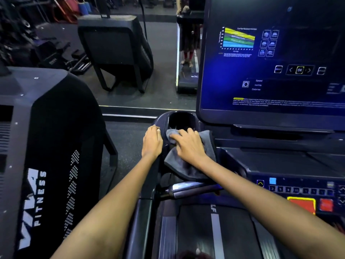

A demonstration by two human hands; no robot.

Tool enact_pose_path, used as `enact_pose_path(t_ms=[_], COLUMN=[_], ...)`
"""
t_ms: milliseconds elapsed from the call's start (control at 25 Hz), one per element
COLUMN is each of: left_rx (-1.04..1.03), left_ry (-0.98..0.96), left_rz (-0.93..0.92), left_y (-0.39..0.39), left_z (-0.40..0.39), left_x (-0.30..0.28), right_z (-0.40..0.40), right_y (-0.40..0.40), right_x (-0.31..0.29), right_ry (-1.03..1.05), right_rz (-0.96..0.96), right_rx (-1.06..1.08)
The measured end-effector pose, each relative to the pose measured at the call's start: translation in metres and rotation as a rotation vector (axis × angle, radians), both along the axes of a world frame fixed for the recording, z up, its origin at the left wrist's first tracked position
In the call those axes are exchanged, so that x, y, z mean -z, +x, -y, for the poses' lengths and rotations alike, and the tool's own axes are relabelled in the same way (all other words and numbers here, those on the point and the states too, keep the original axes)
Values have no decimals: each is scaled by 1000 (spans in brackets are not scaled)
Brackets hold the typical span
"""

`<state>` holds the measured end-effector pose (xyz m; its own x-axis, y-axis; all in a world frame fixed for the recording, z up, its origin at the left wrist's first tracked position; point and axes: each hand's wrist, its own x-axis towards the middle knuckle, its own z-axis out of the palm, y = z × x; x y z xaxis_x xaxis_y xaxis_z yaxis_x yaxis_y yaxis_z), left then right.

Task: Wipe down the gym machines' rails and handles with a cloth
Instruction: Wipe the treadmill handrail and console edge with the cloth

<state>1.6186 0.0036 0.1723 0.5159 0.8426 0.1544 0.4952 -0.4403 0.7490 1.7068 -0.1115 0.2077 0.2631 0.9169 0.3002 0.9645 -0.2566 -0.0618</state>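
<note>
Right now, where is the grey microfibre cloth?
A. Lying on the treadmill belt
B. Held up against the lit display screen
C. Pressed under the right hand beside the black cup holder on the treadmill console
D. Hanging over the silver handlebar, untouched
C: the right hand presses spread fingers on the grey microfibre cloth just below the black cup holder, while the left hand rests on the console edge.

Head-worn wide view, forward and down, apparently close over treadmill console (291, 186).

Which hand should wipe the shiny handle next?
Probably the right hand. It already presses the cloth, and the handle lies just below the cloth. The left hand rests bare on the cup holder's edge.
</note>
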Motion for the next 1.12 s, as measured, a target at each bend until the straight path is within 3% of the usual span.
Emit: enact_pose_path(t_ms=[80, 200, 400, 520, 560, 680, 760, 880, 960, 1120], left_rx=[26, 45, 10, 3, 7, 12, 0, 8, 12, 4], left_ry=[-14, -43, -102, -83, -74, -80, -80, -74, -74, -75], left_rz=[-21, -100, -28, -33, -43, -38, -35, -41, -40, -32], left_y=[-1, 1, 1, 0, 0, 1, 1, 2, 0, 1], left_z=[-1, 0, 0, 2, 3, 2, 1, 2, 3, 1], left_x=[0, -4, -5, -5, -5, -4, -3, -4, -4, -2], right_z=[23, 31, 21, 30, 29, 19, 15, 25, 19, 12], right_y=[16, 39, -5, 6, 12, 9, 0, -1, 10, 8], right_x=[7, -1, 26, 19, 13, 9, 16, 18, 2, 10], right_ry=[19, -157, -201, -385, -411, -201, -186, -394, -556, -202], right_rz=[12, -80, 53, 158, 181, 138, 147, 194, 209, 98], right_rx=[-144, -159, -329, -530, -515, -299, -300, -583, -569, -222])
